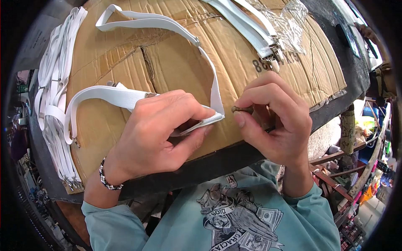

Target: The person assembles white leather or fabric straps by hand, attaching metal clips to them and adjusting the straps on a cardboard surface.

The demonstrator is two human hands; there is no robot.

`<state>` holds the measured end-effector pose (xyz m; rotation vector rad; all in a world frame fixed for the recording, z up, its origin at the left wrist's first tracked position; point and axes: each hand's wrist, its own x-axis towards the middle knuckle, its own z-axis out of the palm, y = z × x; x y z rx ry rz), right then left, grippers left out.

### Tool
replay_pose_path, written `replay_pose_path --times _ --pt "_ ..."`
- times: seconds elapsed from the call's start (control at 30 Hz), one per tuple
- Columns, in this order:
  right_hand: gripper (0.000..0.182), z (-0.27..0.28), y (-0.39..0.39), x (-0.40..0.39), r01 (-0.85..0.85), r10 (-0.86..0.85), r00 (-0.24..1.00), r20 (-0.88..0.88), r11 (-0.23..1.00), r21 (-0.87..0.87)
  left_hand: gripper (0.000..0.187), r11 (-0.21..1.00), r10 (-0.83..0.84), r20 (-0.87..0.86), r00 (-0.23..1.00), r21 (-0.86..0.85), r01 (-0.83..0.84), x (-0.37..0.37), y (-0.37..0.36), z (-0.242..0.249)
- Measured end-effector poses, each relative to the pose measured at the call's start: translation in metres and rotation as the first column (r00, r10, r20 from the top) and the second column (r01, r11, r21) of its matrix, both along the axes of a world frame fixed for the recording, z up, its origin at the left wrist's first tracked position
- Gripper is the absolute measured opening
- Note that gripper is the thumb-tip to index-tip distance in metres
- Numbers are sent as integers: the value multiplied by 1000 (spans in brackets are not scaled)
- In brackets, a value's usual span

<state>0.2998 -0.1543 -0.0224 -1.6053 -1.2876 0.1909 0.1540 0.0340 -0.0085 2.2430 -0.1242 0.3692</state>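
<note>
My left hand [161, 129] pinches a folded part of a white elastic strap [144, 22] between thumb and forefinger. The strap loops up over the cardboard and has a small metal slider on it. Another stretch of white strap [104, 94] runs out to the left behind this hand, with a metal piece near the knuckles. To the right of the folded end, apart from it, my right hand [276, 117] is closed in a pinch on a small brownish object [243, 110], mostly hidden by the fingers.
A flattened cardboard sheet [176, 60] covers the dark table [226, 161]. Bundled white straps [54, 96] hang along its left side. Straps with metal clips [251, 33] lie at the top right, beside clear plastic [295, 25]. A wooden rack [335, 175] stands at the right.
</note>
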Motion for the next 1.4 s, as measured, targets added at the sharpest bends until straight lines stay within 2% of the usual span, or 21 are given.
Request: replay_pose_path --times 0.3,0.5,0.67,0.7,0.8,1.03,1.2,1.3,1.4 --pt "24 2 5 -6 -49 43 996 79 997 66 20 999 -11 -40 999 -43 9 -1 0 1" --pt "31 3 23 -24 -105 77 976 205 986 130 20 999 -8 21 1000 40 7 -3 0 -1" --pt "25 9 12 -14 -17 16 973 231 1000 1 24 1000 -15 27 1000 15 15 -3 0 -3" --pt "20 6 7 -9 71 -49 968 246 994 -81 24 1000 -8 17 1000 2 8 -4 -1 -4" --pt "19 8 -2 -1 36 -31 994 108 999 -38 24 999 -14 69 998 42 11 -2 -3 -5" --pt "25 5 17 -15 -89 74 985 158 992 86 25 999 -21 60 998 43 19 -3 0 -3" --pt "23 2 5 -9 -37 41 985 168 999 -30 24 999 -28 55 998 37 26 -1 -1 -5" --pt "24 4 -2 -8 -5 16 994 105 994 -107 21 1000 -18 21 1000 12 17 -3 0 -3" --pt "22 6 -7 -9 10 -11 1000 -13 997 -80 21 1000 -17 10 1000 16 17 -2 0 -1"
